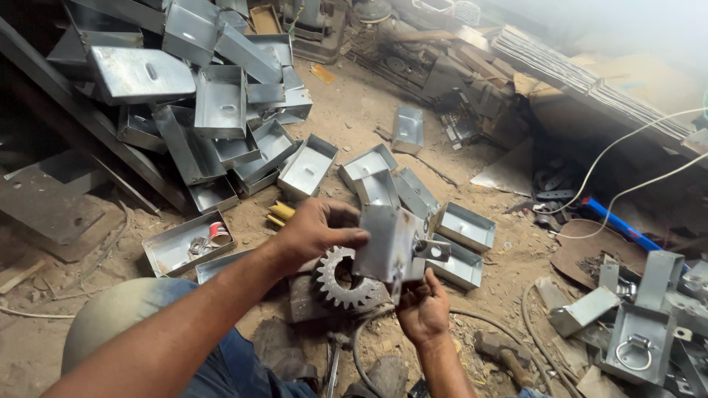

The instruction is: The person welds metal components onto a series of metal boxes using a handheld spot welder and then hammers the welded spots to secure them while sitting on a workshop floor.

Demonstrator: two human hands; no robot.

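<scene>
While its fingers curl over the top edge of the grey folded sheet-metal box [389,239], the left hand [313,232] grips from above; the right hand [422,309] pinches its lower corner, just above the toothed steel gear [341,278].

A heap of metal trays [199,88] fills the upper left of the frame. At centre, a folded metal box [387,239] sits above a gear wheel [341,278]; a hammer [505,357] lies lower right.
</scene>
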